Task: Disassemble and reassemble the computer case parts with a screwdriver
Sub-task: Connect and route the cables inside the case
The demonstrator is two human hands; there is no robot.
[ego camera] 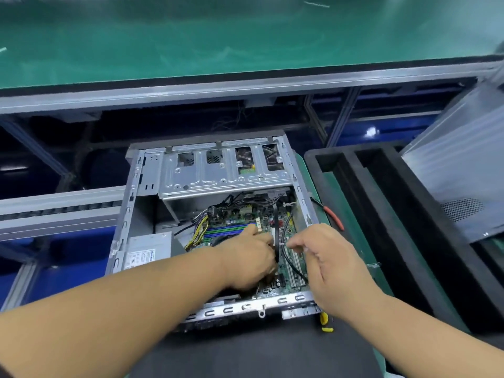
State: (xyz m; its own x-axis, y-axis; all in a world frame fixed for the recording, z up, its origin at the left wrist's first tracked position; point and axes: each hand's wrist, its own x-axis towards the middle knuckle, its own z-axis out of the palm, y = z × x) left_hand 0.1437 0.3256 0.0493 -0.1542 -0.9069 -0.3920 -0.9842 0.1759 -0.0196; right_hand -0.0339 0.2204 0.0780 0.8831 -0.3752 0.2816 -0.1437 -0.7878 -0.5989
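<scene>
Cables (276,230) inside the open computer case (141,186) on the table are pinched by the right hand (327,257); the left hand (251,257) is curled, contents unclear. Being limp and fragile, they are best held by the plug.

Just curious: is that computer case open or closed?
Open: the computer case has no side cover, with motherboard and cables exposed.

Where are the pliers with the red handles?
In the head view, the red-handled pliers lie on the green mat to the right of the open grey metal computer case, between it and the black foam tray, just beyond the right hand.
</scene>
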